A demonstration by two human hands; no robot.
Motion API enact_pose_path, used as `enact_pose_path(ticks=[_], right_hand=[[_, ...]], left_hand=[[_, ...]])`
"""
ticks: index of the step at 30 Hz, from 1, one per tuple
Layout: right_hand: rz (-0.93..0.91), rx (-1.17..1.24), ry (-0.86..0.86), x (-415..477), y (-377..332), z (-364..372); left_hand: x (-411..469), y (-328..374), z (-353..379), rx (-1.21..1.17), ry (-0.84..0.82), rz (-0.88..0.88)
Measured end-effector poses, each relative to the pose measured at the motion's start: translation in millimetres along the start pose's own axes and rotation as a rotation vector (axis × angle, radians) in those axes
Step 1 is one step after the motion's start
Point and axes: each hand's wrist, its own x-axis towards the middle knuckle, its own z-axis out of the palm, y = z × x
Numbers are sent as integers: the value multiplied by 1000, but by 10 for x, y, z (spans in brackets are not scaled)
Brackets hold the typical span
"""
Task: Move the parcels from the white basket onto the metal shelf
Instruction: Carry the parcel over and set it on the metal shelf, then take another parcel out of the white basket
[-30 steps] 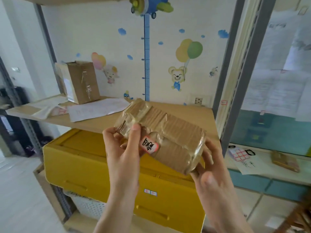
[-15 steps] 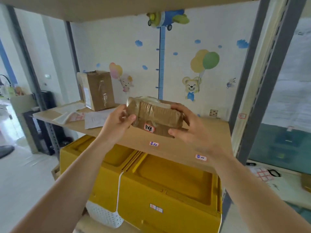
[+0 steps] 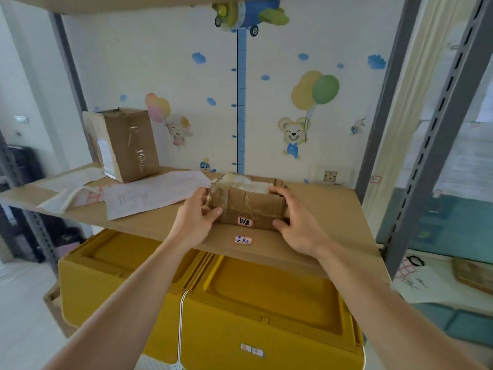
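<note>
Two parcels on the shelf board [image 3: 320, 209]: one upright box [image 3: 125, 145] at back left, one taped parcel [image 3: 248, 204] near the front edge. Left hand [image 3: 194, 220] and right hand [image 3: 298, 220] grip its two ends. White basket [image 3: 157, 364]: only a corner visible, contents unseen.

A taped brown cardboard parcel [image 3: 246, 206] with a red-edged label sits flat on the wooden shelf board [image 3: 328, 225]

Taped brown parcel [image 3: 246, 208] down on the shelf board [image 3: 328, 222] near its front edge, gripped at its ends by left hand [image 3: 193, 222] and right hand [image 3: 300, 222]; taller carton [image 3: 124, 144] upright toward the back left corner
</note>
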Motion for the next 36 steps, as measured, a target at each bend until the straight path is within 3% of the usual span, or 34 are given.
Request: enact_pose_path(ticks=[2,4,7,9,11,13,17,21,30,36], right_hand=[[10,5,-1,-8,-15,-12],[3,7,45,-63,-57,-49],[-105,-1,211,-333,-189,-211],[-144,154,273,-649,-241,-392],[-177,345,313,-1014,-233,-633],[-202,382,373,-1382,-129,-923],[-166,143,528,-2136,321,-1623],[-75,-34,655,-3085,822,-2508],[202,-283,888,-5326,1566,-4328],[368,-332,1032,-6278,1984,-5244]], left_hand=[[-59,11,0,9,1,23],[-195,60,-13,30,109,94],[-482,218,-7,-35,321,324],[-673,390,92,-152,328,484],[-860,632,309,-309,252,580],[-1064,953,646,-417,144,668],[-1482,1691,1538,-563,-116,806],[-1956,2472,2535,-650,-274,876],[-3613,4103,4819,-888,-723,835],[-4307,4970,5997,-893,-900,799]])
